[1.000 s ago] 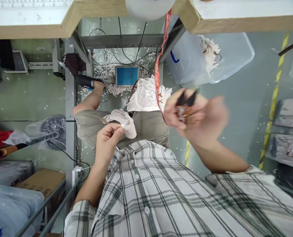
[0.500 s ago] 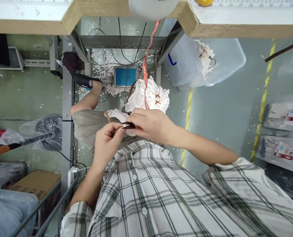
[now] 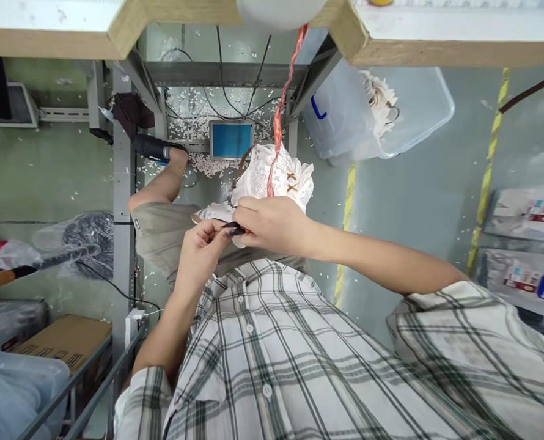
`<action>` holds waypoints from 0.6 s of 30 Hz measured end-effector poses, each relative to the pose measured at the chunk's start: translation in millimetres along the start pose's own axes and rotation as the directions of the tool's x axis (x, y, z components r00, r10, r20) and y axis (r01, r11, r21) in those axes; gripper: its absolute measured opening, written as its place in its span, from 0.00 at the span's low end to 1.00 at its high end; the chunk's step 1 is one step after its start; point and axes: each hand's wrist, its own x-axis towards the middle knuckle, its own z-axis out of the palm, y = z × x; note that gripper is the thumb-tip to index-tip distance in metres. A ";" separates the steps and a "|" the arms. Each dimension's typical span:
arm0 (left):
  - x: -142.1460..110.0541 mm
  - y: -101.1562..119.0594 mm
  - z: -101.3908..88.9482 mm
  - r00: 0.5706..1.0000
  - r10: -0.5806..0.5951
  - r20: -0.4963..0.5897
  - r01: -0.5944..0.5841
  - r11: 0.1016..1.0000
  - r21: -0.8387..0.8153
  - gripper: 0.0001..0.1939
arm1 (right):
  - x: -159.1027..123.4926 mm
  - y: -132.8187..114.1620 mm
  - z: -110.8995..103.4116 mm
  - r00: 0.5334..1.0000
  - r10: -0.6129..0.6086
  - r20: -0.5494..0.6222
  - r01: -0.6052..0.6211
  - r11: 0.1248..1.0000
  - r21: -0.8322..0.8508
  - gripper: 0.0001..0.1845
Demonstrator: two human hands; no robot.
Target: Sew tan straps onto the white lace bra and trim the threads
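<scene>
My left hand (image 3: 202, 252) is closed on a small white fabric piece (image 3: 217, 213) over my lap. My right hand (image 3: 274, 225) is closed on small dark snips (image 3: 233, 228), whose tips meet the fabric between the two hands. A red-orange ribbon (image 3: 281, 104) hangs from the table edge above down to my right hand. Just beyond the hands, a pile of white lace pieces (image 3: 276, 176) with small brown bows rests on my knees.
A wooden-edged table (image 3: 129, 30) spans the top, its grey metal frame (image 3: 121, 183) below. A blue pedal (image 3: 230, 139) lies on the floor among white scraps. A clear plastic bin (image 3: 391, 116) stands to the right. Yellow floor lines (image 3: 485, 177), a cardboard box (image 3: 73, 339) and bags surround me.
My right hand came down from the right with the snips and joined my left hand at the white fabric piece. The hands have since drawn slightly closer together.
</scene>
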 end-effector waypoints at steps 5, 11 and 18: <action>-3.0 0.3 -8.1 0.998 -0.052 -0.020 0.052 0.999 0.000 0.11 | 4.9 34.9 -8.4 0.984 0.168 -0.060 -0.170 0.985 -0.030 0.05; -8.5 -0.8 -18.9 0.992 -0.119 -0.046 0.103 0.959 -0.264 0.13 | -4.4 73.4 -27.3 0.927 0.282 -0.247 -0.222 0.944 0.245 0.10; -11.5 6.2 -12.2 0.993 -0.103 -0.056 0.085 0.961 -0.261 0.11 | -13.7 34.1 -1.1 0.938 0.233 -0.257 -0.130 0.923 0.363 0.11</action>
